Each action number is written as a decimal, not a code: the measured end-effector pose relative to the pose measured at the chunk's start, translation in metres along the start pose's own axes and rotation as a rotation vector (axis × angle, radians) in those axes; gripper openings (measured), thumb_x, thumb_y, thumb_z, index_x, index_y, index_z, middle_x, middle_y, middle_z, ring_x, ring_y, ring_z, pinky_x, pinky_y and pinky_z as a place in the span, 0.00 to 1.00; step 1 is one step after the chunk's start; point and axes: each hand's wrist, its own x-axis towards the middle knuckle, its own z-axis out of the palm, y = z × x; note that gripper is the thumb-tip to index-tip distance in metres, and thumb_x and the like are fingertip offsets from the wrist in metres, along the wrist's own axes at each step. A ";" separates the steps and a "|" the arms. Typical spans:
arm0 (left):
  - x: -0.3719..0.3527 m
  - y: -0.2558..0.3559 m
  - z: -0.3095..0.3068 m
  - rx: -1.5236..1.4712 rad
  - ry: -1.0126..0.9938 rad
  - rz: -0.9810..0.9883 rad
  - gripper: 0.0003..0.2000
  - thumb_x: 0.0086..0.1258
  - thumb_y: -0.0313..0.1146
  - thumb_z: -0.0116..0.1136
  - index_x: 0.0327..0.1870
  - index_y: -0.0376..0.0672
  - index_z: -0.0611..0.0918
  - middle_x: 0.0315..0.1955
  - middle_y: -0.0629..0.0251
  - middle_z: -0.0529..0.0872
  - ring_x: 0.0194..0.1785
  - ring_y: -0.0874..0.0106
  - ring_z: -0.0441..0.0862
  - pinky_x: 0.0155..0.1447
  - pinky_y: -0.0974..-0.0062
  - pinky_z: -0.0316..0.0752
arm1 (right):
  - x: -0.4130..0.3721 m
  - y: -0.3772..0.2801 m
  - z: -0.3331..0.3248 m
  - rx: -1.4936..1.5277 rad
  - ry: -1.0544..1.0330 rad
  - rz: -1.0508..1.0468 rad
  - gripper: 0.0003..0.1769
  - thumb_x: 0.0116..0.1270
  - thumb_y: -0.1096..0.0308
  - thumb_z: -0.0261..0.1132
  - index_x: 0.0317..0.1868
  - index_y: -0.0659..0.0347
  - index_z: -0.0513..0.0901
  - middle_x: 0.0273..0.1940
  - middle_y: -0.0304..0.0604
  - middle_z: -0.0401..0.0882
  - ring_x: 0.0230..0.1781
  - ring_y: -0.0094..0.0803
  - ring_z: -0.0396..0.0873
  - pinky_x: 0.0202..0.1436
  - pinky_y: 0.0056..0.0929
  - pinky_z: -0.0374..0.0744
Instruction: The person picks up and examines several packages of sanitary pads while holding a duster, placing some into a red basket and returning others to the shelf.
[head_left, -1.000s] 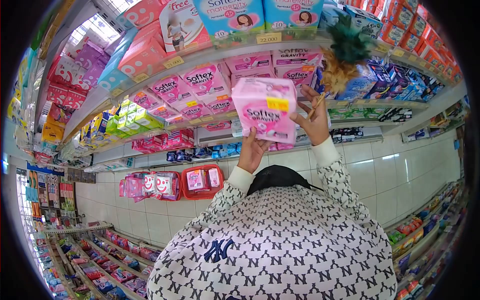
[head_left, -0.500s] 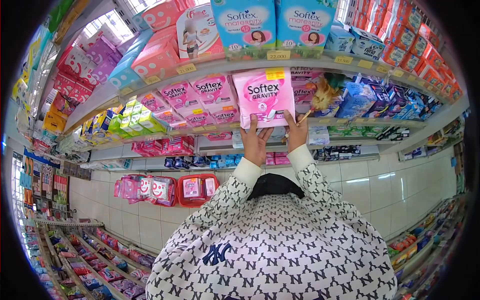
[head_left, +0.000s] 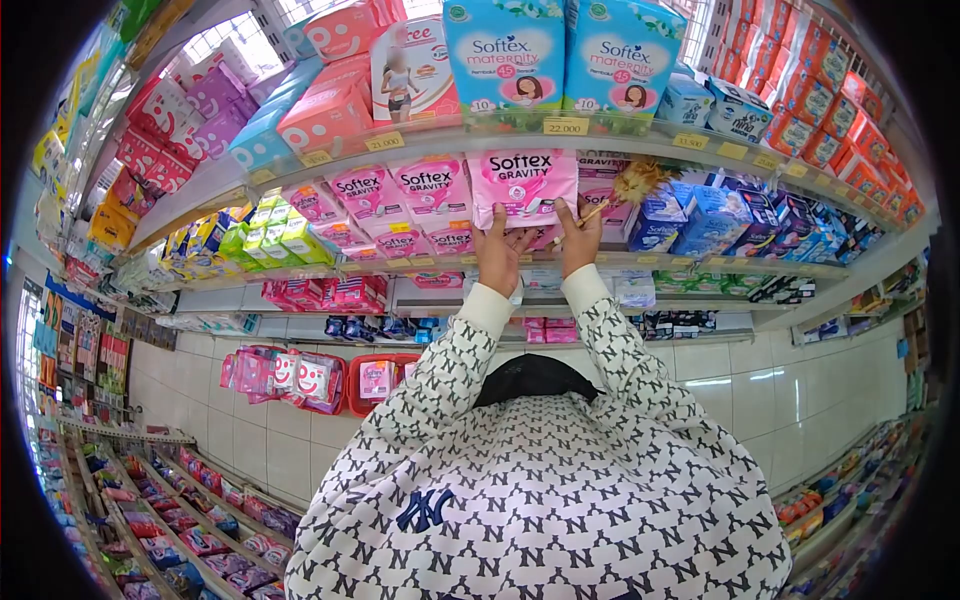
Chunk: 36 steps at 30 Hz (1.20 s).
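Observation:
A pink and white Softex Gravity pack (head_left: 522, 188) stands upright at the middle shelf, its top edge just under the shelf above. My left hand (head_left: 500, 255) grips its lower left corner, thumb on the front. At the lower right corner my right hand (head_left: 580, 235) holds the pack, and a feather duster (head_left: 640, 183) is also in that hand, its stick between the fingers. Matching pink packs (head_left: 432, 190) sit in rows left of the held pack, and more (head_left: 602, 185) show on its right.
Blue Softex maternity packs (head_left: 505, 60) stand on the upper shelf (head_left: 480, 139), above my hands. Blue packs (head_left: 715, 215) fill the shelf at right. Red baskets (head_left: 357, 385) with packs are on the tiled floor (head_left: 270, 425) at lower left.
Both hands have moved forward with the pack, from in front of the shelf to in among the pink packs. The pack's top now lies behind the upper shelf's edge.

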 end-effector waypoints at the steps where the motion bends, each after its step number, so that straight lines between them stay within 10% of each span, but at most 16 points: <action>1: 0.000 0.003 0.001 0.074 0.024 0.004 0.23 0.67 0.40 0.63 0.58 0.47 0.68 0.50 0.58 0.76 0.44 0.63 0.83 0.46 0.65 0.84 | 0.004 0.007 0.000 -0.123 0.069 -0.073 0.22 0.58 0.65 0.75 0.40 0.59 0.68 0.40 0.37 0.72 0.33 0.22 0.66 0.36 0.21 0.69; 7: -0.002 0.001 -0.019 0.144 0.300 -0.077 0.17 0.69 0.37 0.61 0.50 0.38 0.71 0.48 0.56 0.75 0.28 0.68 0.83 0.37 0.71 0.83 | 0.014 0.029 -0.002 -0.499 0.269 -0.310 0.26 0.53 0.60 0.78 0.34 0.57 0.66 0.32 0.32 0.62 0.29 0.23 0.61 0.34 0.21 0.66; 14: 0.020 0.005 -0.029 0.414 -0.138 0.343 0.14 0.69 0.27 0.55 0.53 0.36 0.72 0.47 0.61 0.77 0.52 0.70 0.78 0.58 0.73 0.76 | 0.014 0.017 0.007 -0.209 0.115 -0.093 0.22 0.57 0.62 0.76 0.34 0.57 0.68 0.30 0.31 0.65 0.27 0.20 0.63 0.31 0.20 0.67; 18: 0.017 0.030 -0.029 0.440 -0.154 0.173 0.13 0.69 0.27 0.54 0.53 0.34 0.73 0.47 0.58 0.79 0.51 0.69 0.79 0.56 0.71 0.77 | 0.001 0.004 -0.002 -0.155 0.057 0.000 0.20 0.57 0.64 0.76 0.35 0.58 0.69 0.29 0.31 0.68 0.29 0.19 0.69 0.31 0.21 0.71; 24: 0.005 0.036 -0.026 0.898 -0.289 0.615 0.16 0.68 0.25 0.54 0.56 0.38 0.75 0.47 0.62 0.80 0.56 0.69 0.77 0.58 0.74 0.73 | -0.021 -0.002 -0.009 0.094 0.006 -0.128 0.07 0.69 0.69 0.61 0.44 0.62 0.75 0.44 0.39 0.78 0.38 0.21 0.74 0.41 0.19 0.73; 28: 0.021 0.024 -0.028 0.912 -0.372 0.572 0.17 0.65 0.23 0.54 0.56 0.41 0.76 0.50 0.61 0.75 0.58 0.69 0.74 0.56 0.73 0.73 | -0.011 0.004 -0.005 -0.070 -0.073 -0.085 0.17 0.72 0.61 0.58 0.54 0.65 0.76 0.49 0.44 0.79 0.52 0.28 0.75 0.47 0.25 0.76; 36: 0.019 -0.019 -0.126 0.873 -0.262 0.410 0.15 0.64 0.22 0.53 0.52 0.39 0.77 0.48 0.62 0.79 0.54 0.69 0.77 0.55 0.74 0.73 | -0.037 0.022 -0.051 0.024 0.172 0.215 0.18 0.74 0.49 0.52 0.43 0.57 0.73 0.26 0.36 0.70 0.20 0.23 0.68 0.20 0.24 0.69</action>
